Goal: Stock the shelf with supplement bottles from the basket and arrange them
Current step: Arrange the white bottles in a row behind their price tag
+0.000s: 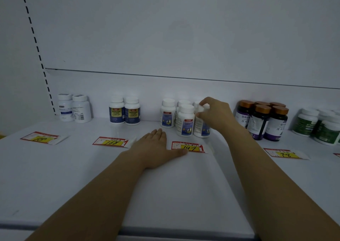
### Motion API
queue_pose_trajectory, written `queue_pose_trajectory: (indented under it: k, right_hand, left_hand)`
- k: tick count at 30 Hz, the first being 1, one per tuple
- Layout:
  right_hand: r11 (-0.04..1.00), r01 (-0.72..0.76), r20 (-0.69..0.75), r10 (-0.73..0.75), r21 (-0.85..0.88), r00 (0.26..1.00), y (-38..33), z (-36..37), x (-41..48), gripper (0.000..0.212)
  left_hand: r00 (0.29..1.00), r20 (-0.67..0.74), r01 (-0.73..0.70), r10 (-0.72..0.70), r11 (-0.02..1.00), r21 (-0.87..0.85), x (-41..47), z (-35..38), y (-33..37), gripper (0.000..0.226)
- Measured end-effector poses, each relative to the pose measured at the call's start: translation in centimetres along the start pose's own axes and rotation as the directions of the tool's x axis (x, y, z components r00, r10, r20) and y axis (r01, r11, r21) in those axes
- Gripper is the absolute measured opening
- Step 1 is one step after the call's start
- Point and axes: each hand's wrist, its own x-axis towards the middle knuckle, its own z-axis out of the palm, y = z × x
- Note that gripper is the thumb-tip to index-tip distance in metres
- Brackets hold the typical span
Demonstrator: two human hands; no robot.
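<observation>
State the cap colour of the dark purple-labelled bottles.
Copper-orange caps, clearest in the head view.

Dim, cool light falls over the white metal shelving unit in front of me. Its plain back panel [184,28] rises above a horizontal seam [184,76], and a slotted upright [36,51] runs down the left side. The flat white shelf surface [174,185] spreads toward me, ending in a grey front edge [73,227].

I count two plain white bottles [74,108], two navy-labelled bottles [124,110], five copper-capped dark bottles [265,120], and four price tags [188,146].
</observation>
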Motion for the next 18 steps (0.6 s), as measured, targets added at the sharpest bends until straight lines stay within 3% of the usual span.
queue_pose_trajectory:
  k: [3,7,9,11,18]
  right_hand:
    - [0.998,0.058,-0.127,-0.054,0.027,0.99,-0.7,-1.3,-0.4,0.036]
    - [0.963,0.187,-0.268,-0.132,0.192,0.954,-2.7,-2.8,-1.3,0.037]
    - [0.937,0.212,-0.267,-0.137,0.278,0.954,-3.7,-2.6,-1.9,0.039]
    - [0.928,0.218,-0.24,-0.148,0.302,0.96,-4.5,-2.1,-2.3,0.042]
    - [0.936,0.193,-0.09,-0.174,0.295,0.981,-5.2,-0.6,-2.3,0.039]
  left_hand:
    - [0.999,-0.039,0.008,-0.011,0.997,-0.071,-0.1,-0.1,-0.1,0.105]
    - [0.972,-0.232,-0.119,0.026,0.91,-0.397,-0.3,-1.0,0.4,0.107]
    - [0.933,-0.357,-0.239,0.045,0.819,-0.521,-0.6,-1.6,1.0,0.094]
    - [0.917,-0.392,-0.299,0.066,0.766,-0.569,-0.7,-1.9,1.4,0.081]
    - [0.913,-0.405,-0.319,0.05,0.707,-0.631,-0.5,-1.9,1.2,0.041]
